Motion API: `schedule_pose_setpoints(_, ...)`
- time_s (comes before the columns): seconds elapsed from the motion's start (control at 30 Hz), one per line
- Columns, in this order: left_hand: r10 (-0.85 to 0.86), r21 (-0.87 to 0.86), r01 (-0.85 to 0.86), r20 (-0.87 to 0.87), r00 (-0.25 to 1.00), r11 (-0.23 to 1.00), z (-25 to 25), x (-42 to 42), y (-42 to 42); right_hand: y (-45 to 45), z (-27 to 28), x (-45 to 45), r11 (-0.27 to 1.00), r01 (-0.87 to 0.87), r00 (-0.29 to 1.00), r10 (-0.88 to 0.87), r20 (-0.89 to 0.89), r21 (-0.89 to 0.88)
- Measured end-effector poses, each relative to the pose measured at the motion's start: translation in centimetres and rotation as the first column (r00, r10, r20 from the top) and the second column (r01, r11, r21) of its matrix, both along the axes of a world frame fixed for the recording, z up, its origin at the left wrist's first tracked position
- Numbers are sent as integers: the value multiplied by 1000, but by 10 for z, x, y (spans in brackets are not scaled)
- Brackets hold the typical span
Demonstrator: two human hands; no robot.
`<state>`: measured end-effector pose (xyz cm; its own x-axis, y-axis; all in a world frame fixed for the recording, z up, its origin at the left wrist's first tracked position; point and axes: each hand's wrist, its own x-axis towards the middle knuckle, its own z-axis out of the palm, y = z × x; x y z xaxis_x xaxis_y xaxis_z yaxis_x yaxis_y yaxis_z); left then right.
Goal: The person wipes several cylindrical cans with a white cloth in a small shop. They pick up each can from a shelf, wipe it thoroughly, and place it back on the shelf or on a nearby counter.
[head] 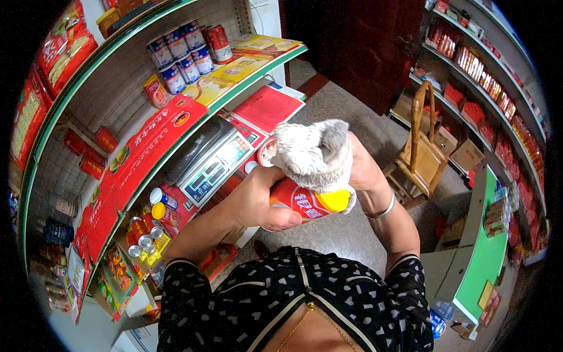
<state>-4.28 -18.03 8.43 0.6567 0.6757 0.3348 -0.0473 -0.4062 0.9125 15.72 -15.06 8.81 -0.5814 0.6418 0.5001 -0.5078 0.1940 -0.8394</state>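
Note:
My left hand (259, 198) grips a red can (288, 198) with a yellow lid (336, 200), tilted on its side in front of my chest. White characters are printed on the can. A fluffy grey-and-white cloth (310, 154) covers its upper side and hangs past the lid end. My right hand (363, 165) holds this cloth from the right, its fingers mostly hidden behind the fabric. Whether the cloth is a mitt or a loose rag I cannot tell.
A green-edged shelf on the left carries blue-and-white cans (176, 79) and a red-and-yellow can (155, 90). Below it sits a digital scale (215, 174). A bamboo chair (424, 154), stocked shelves (484, 66) and a green-topped counter (477, 259) are to the right.

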Motion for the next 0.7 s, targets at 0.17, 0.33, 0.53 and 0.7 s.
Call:
schedule_pose_setpoints(0.17,-52,-263,87,138,989,961,-13,26,-13,-37,-26,25,929,129,956,-210,-207,-347)
schedule_pose_setpoints(0.33,215,-496,31,433,876,868,-25,61,-18,-69,-50,17,713,656,723,-688,64,249)
schedule_pose_setpoints(0.53,279,-670,287,604,746,684,-28,55,-7,-77,-46,10,181,503,492,-864,-107,845)
schedule_pose_setpoints(0.7,278,-607,204,603,747,768,-40,41,4,-52,-16,16,299,436,608,-793,-33,849)
